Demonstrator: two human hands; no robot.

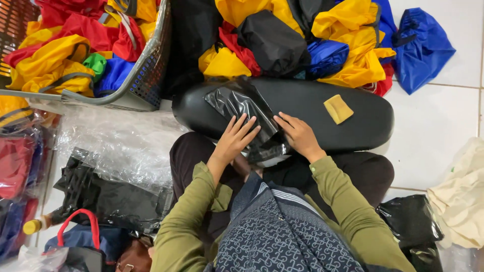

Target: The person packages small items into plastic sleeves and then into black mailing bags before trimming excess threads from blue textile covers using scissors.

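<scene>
My left hand (236, 137) lies flat, fingers apart, on a shiny black plastic bag (242, 107) that rests on a long black padded board (322, 108) across my lap. My right hand (298, 134) presses the same bag from the right, its fingers on the bag's lower edge. The bag's lower part bunches between the two hands, and something pale shows under it. A small yellow sponge (338, 109) sits on the board to the right of my hands.
A grey basket (146, 75) of red, yellow and blue fabric stands at the upper left. More coloured fabric bags (353, 45) pile up beyond the board. Clear plastic sheeting (116, 141) and black plastic lie at my left, a cream cloth bag (461, 201) at the right.
</scene>
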